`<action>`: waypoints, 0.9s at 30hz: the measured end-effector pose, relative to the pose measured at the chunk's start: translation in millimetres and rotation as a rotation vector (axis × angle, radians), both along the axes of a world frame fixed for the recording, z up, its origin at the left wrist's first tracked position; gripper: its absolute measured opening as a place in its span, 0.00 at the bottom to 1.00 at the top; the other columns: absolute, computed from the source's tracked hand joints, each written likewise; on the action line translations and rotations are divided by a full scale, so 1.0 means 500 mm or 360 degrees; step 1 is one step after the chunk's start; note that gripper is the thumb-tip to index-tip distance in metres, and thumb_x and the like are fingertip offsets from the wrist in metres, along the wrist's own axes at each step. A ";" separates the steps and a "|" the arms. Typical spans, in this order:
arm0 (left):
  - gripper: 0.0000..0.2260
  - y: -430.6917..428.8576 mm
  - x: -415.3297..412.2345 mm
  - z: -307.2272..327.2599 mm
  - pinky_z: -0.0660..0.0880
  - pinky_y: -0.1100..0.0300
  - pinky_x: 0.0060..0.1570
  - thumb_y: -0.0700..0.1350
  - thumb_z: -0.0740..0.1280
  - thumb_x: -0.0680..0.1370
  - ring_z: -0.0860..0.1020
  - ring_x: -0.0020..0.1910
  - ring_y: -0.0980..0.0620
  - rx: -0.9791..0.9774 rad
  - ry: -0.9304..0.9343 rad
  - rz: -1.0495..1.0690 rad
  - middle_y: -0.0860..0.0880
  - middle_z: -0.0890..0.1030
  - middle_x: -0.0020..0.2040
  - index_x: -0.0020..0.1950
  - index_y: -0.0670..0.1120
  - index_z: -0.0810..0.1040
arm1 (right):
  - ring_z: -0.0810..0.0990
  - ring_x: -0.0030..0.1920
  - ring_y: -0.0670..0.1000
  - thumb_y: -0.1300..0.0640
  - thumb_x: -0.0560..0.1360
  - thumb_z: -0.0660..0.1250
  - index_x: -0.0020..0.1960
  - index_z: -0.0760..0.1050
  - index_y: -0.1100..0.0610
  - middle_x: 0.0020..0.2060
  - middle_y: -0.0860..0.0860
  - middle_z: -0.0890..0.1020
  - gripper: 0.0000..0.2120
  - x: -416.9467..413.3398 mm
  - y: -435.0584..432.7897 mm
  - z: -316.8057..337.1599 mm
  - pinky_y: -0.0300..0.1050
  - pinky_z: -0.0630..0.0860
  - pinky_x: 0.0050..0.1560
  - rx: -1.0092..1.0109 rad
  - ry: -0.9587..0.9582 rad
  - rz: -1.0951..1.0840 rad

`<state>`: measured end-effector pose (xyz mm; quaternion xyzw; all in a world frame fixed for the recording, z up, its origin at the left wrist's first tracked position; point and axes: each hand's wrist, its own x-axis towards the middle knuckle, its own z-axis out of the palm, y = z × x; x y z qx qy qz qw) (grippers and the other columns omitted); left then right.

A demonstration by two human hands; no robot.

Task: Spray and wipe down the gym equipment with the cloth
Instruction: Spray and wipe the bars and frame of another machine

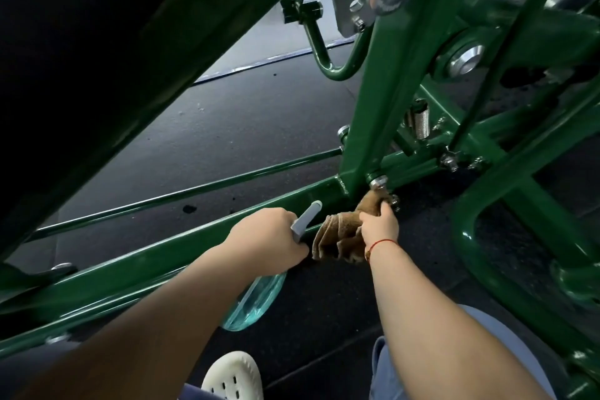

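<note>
Wiping a low corner of the big green metal gym frame (162,256) with a crumpled brown cloth (337,237).

The right hand (380,224) grips the cloth with curled fingers and pushes its far end against a shiny silver bolt (378,181), where the tall green post meets the long low bar. The rest of the cloth hangs in folds under the hand. A thin red string (383,242) goes round that wrist. Just to the left, the left hand (266,234) is closed round the neck of a clear blue-green plastic spray bottle (253,302). Its grey spray top (305,217) sticks out past the fingers and points at the low bar. The bottle's round body hangs near, below the wrist. The frame stands on a dark, speckled floor (243,127). A white shoe with holes (232,377) shows at the near edge.
</note>
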<state>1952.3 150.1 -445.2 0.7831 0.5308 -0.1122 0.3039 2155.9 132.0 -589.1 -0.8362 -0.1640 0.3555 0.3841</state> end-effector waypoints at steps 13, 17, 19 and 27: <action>0.06 -0.020 -0.068 0.040 0.70 0.57 0.32 0.49 0.68 0.74 0.76 0.33 0.49 0.0097 -0.0007 0.0339 0.48 0.80 0.36 0.41 0.48 0.76 | 0.62 0.70 0.55 0.61 0.75 0.65 0.69 0.71 0.38 0.74 0.40 0.65 0.27 -0.195 0.011 0.009 0.56 0.69 0.67 -0.0303 -0.0696 0.1612; 0.04 -0.033 -0.070 0.041 0.74 0.55 0.37 0.47 0.68 0.74 0.79 0.37 0.47 0.0065 -0.0029 0.0399 0.48 0.82 0.39 0.44 0.48 0.78 | 0.54 0.77 0.55 0.64 0.76 0.68 0.74 0.66 0.40 0.78 0.42 0.58 0.33 -0.128 0.004 -0.014 0.62 0.65 0.69 -0.0411 -0.0738 0.1339; 0.04 -0.039 -0.065 0.044 0.72 0.57 0.35 0.47 0.68 0.74 0.77 0.35 0.49 0.0055 -0.0045 0.0389 0.48 0.82 0.39 0.44 0.47 0.78 | 0.51 0.79 0.56 0.64 0.75 0.70 0.76 0.62 0.41 0.79 0.44 0.55 0.36 -0.103 -0.002 -0.025 0.65 0.65 0.68 -0.0473 -0.0811 0.1316; 0.08 -0.079 -0.097 0.093 0.78 0.46 0.42 0.51 0.65 0.69 0.78 0.36 0.48 0.0196 -0.0254 0.0404 0.50 0.80 0.36 0.42 0.49 0.76 | 0.47 0.79 0.58 0.63 0.79 0.62 0.77 0.53 0.42 0.78 0.47 0.51 0.33 -0.047 0.013 -0.062 0.64 0.69 0.66 -0.0694 -0.1046 0.1308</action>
